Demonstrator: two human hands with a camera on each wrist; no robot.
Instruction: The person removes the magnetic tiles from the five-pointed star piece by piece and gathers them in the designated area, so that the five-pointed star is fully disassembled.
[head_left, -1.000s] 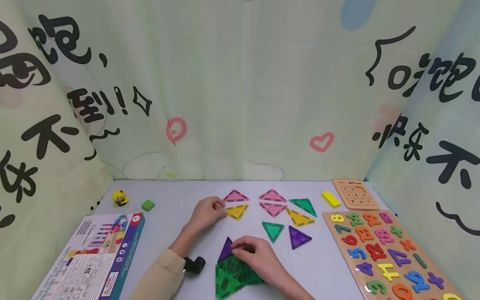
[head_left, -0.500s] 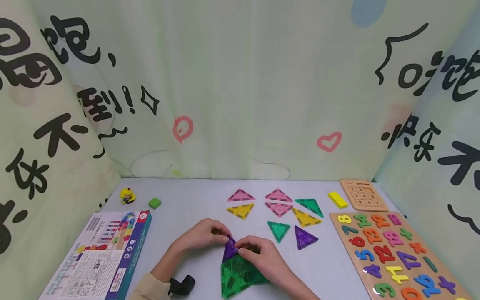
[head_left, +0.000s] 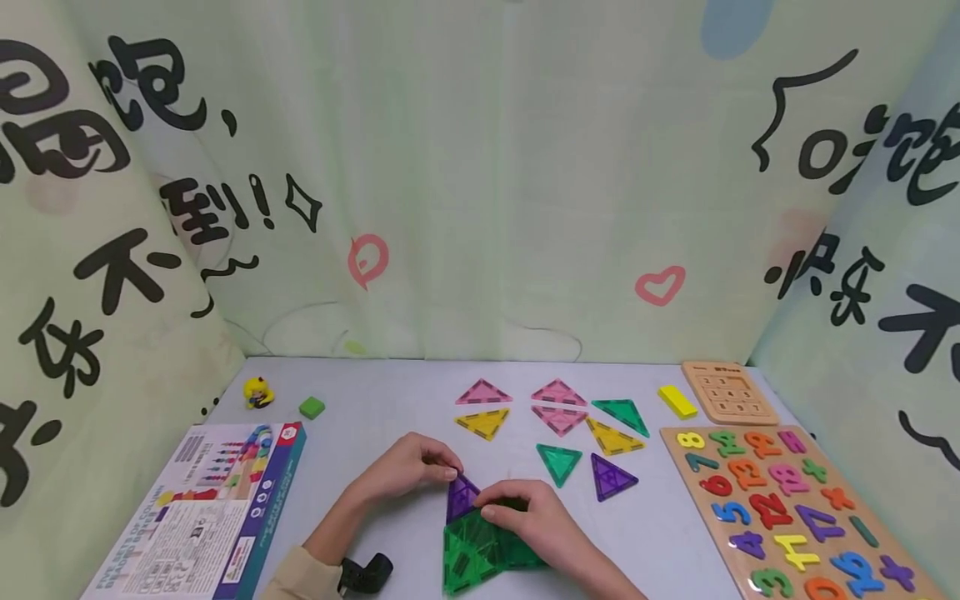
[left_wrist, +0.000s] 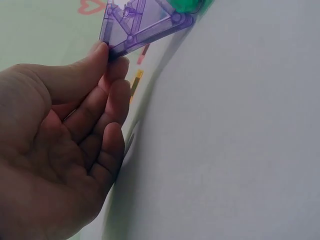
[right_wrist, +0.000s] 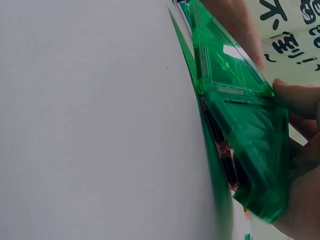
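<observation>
A purple triangular magnetic tile [head_left: 461,497] stands at the far left corner of a green magnetic-tile structure [head_left: 471,552]. My left hand [head_left: 411,467] pinches the purple tile's tip between thumb and forefinger; the left wrist view shows this tile [left_wrist: 145,25] meeting green at its far end. My right hand [head_left: 534,518] holds the structure's upper edge near the purple tile, its curled fingers partly hidden. In the right wrist view the thumb [right_wrist: 297,97] presses where two green panels [right_wrist: 250,140] join, and a dark reddish tile [right_wrist: 225,150] shows beneath.
Loose triangular tiles lie behind the hands: pink [head_left: 558,418], yellow [head_left: 483,422], green [head_left: 558,463] and purple [head_left: 611,477]. A wooden number puzzle board [head_left: 757,477] fills the right side, a printed box [head_left: 202,508] the left. A yellow block [head_left: 677,402] sits near the back.
My left hand has come from the yellow tile at the back down to the purple tile and taken its tip. My right hand stays at the structure. The view has shifted slightly.
</observation>
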